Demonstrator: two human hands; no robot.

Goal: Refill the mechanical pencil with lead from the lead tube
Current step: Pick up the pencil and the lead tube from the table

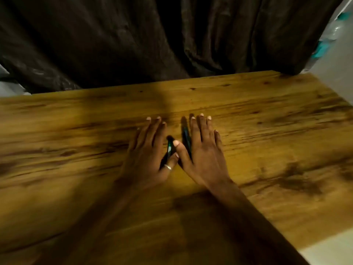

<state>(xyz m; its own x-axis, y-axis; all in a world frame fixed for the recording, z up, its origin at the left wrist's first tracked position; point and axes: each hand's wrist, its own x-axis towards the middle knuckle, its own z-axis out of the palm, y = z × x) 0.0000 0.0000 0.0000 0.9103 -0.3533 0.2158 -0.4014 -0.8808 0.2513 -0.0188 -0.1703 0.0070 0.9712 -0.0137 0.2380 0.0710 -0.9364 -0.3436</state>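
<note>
Wooden table [267, 115], dark cloth [114, 44] at 12 o'clock. Left hand [147, 155] and right hand [204, 150] lie flat, fingers extended, gripping nothing. Between them: dark pencil [185, 134] beside right fingers; greenish lead tube [169, 150] at 9 o'clock of it.

2 bare hands, a left hand [148, 150] and a right hand [203, 150]; 1 thin silver ring [167, 166] on the left thumb; 2 slim dark objects, a green-tinted stick [169, 150] and a longer dark stick [185, 136]; 1 brown wood-grain table [267, 131]; 1 dark draped cloth [133, 44]
</note>
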